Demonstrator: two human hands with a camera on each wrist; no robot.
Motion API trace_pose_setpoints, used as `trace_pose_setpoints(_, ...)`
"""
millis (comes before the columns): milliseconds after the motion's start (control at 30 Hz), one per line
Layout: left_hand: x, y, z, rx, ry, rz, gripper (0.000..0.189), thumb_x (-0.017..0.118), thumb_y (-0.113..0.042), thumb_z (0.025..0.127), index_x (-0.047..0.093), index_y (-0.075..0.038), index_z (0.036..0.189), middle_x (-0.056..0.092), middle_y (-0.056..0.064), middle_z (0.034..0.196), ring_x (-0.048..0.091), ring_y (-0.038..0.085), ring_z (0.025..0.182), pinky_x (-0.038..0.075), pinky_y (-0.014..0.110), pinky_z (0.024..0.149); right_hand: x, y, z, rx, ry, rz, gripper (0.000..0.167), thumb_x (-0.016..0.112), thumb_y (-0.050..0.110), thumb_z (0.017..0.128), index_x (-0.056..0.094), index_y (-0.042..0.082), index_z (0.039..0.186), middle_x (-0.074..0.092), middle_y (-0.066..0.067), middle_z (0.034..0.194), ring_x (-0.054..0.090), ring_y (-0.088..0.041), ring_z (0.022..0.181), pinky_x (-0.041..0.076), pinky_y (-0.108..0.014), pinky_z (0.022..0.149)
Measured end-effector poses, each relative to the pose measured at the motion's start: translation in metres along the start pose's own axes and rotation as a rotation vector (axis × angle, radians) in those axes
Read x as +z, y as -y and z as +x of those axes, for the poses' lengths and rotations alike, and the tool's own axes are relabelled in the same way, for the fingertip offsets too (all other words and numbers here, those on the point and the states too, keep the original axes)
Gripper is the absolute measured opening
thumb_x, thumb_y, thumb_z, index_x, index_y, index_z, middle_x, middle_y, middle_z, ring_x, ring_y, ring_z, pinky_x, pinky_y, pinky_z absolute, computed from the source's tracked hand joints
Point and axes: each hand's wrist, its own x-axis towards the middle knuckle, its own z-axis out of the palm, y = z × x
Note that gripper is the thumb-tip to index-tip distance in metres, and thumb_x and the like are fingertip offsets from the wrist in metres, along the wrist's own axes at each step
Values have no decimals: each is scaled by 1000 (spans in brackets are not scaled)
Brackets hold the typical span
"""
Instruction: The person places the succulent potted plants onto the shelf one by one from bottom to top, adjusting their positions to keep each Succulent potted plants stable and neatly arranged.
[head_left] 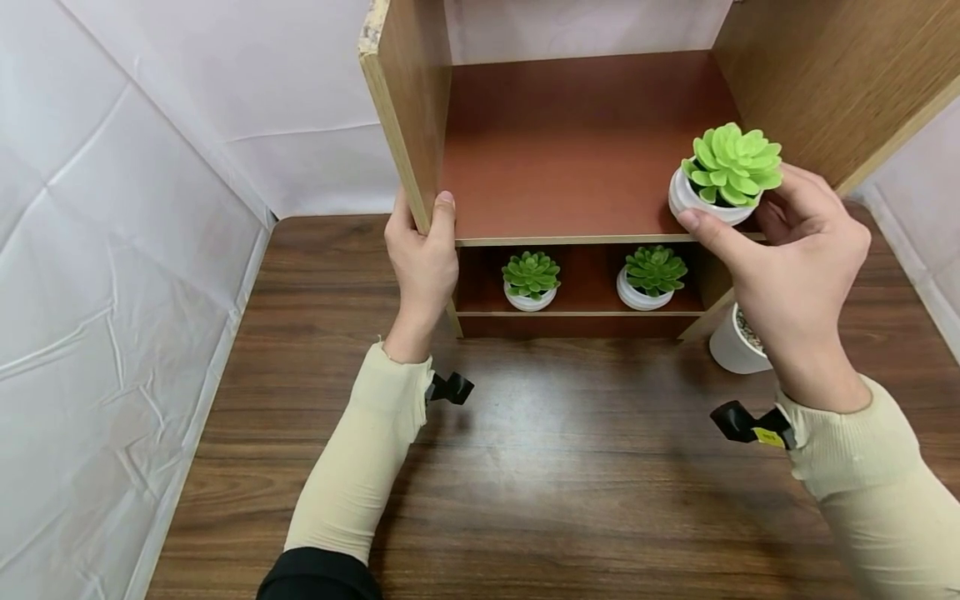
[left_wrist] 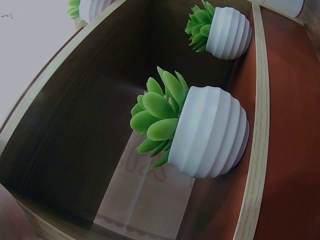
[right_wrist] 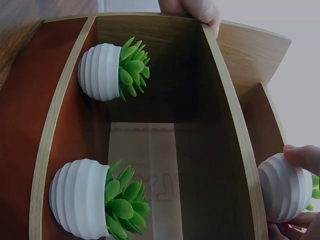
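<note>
My right hand grips a white ribbed pot with a bright green succulent, thumb in front and fingers behind, at the right front of the upper shelf. In the right wrist view that pot sits right by the shelf's front edge. My left hand holds the front edge of the wooden shelf unit's left side panel, thumb on the inner side. Below, in the lower compartment, stand two more potted succulents, a left one and a right one, both upright.
A white pot with pebbles stands on the wooden table at the unit's right, partly behind my right wrist. The right side panel rises beside the upper shelf. White sheeting covers the walls around.
</note>
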Motion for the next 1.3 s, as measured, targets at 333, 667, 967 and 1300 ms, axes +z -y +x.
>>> trace_pose_setpoints(333, 1, 0, 0, 1, -8, -1, 5, 57, -1, 94, 59, 1, 90, 43, 2, 63, 41, 16, 57, 36, 28, 56, 0, -2, 3, 36, 13, -139, 46, 86, -6, 68, 74, 3, 111, 64, -14, 110, 59, -23, 105, 48, -27, 92)
trace_pose_setpoints(667, 2, 1, -1, -1, 1, -24, 6, 56, -2, 95, 59, 0, 90, 42, 3, 61, 39, 17, 54, 35, 28, 53, -8, -12, 10, 68, 39, -239, 49, 89, 0, 67, 74, 7, 113, 65, -10, 111, 64, -18, 103, 49, -25, 89)
trace_pose_setpoints(967, 0, 2, -1, 0, -6, -16, 7, 56, -1, 95, 58, 3, 90, 40, 2, 59, 38, 16, 52, 33, 27, 51, -7, -14, 12, 85, 49, -260, 51, 90, 0, 66, 74, 7, 114, 66, -8, 112, 66, -14, 100, 49, -24, 88)
trace_pose_setpoints(1300, -1, 3, -1, 20, 8, -11, 6, 56, -3, 95, 58, 0, 91, 41, 6, 59, 34, 14, 47, 30, 26, 47, -6, -5, 11, 143, 60, -285, 50, 89, 1, 68, 72, 4, 115, 65, -5, 110, 67, -11, 98, 50, -21, 86)
